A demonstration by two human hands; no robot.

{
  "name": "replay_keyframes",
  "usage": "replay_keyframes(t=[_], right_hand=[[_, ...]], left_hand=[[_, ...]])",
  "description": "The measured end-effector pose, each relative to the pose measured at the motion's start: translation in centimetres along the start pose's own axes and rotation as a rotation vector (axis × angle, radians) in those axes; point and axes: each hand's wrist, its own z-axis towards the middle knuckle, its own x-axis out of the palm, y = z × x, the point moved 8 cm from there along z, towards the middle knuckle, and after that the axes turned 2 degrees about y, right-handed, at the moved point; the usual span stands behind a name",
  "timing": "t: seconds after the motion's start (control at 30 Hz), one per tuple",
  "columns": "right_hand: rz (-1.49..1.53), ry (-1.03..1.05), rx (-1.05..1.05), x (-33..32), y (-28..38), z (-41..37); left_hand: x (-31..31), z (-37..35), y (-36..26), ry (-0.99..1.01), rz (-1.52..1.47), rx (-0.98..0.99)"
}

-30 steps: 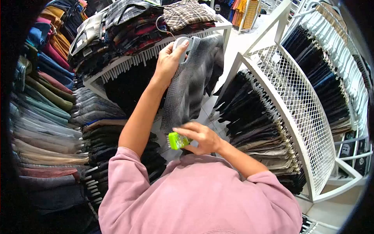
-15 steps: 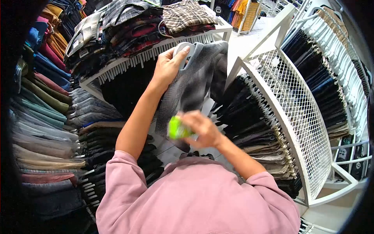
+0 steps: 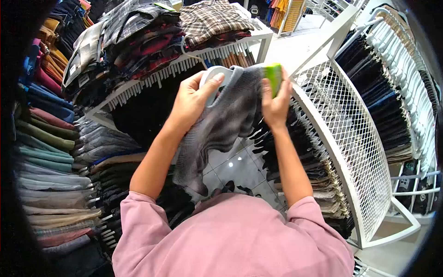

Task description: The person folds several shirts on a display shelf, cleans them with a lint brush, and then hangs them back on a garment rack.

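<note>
In front of me a dark grey checked knit garment hangs from a light grey hanger whose hook points up and away. My left hand is closed round the hanger at the garment's neckline, thumb on top. At the garment's right shoulder, my right hand grips a bright green block-like object against the cloth. Its exact kind I cannot tell. The lower part of the garment drapes down to the left, over the tiled floor.
Folded plaid shirts lie stacked on a white rack ahead. Dark trousers hang to the right beside a white mesh panel. Coloured clothes line the left side. Tiled floor shows below.
My right hand has moved up and away with the green object, from the garment's lower part to its right shoulder. The left hand still holds the hanger, slightly lower in view.
</note>
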Motion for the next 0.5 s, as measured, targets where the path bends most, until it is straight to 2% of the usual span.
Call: replay_keyframes(t=[0.03,0.1,0.17,0.23,0.3,0.33,0.37,0.5], right_hand=[[0.043,0.056,-0.022,0.9,1.8,-0.3],[0.190,0.117,-0.274,2.8,6.4,-2.5],[0.362,0.214,-0.287,3.6,9.6,-7.0],[0.432,0.448,-0.407,3.8,10.6,-11.1],[0.373,0.582,-0.454,3.3,10.5,-12.4],[0.380,0.528,-0.401,2.8,9.8,-11.5],[0.328,0.378,-0.398,1.9,9.1,-10.0],[0.008,0.052,-0.293,0.8,5.0,-2.1]], left_hand=[[0.6,0.6,0.3,0.001,-0.030,-0.032],[1.6,2.8,0.7,-0.052,-0.084,0.075],[0.3,6.1,2.5,-0.148,-0.047,0.065],[-0.1,8.1,2.8,-0.092,-0.182,0.001],[0.0,8.7,2.5,-0.100,-0.125,0.018],[0.4,8.7,2.2,-0.066,-0.065,0.044],[0.8,8.3,2.1,-0.031,-0.003,0.065],[3.3,4.4,0.7,0.065,0.060,0.072]])
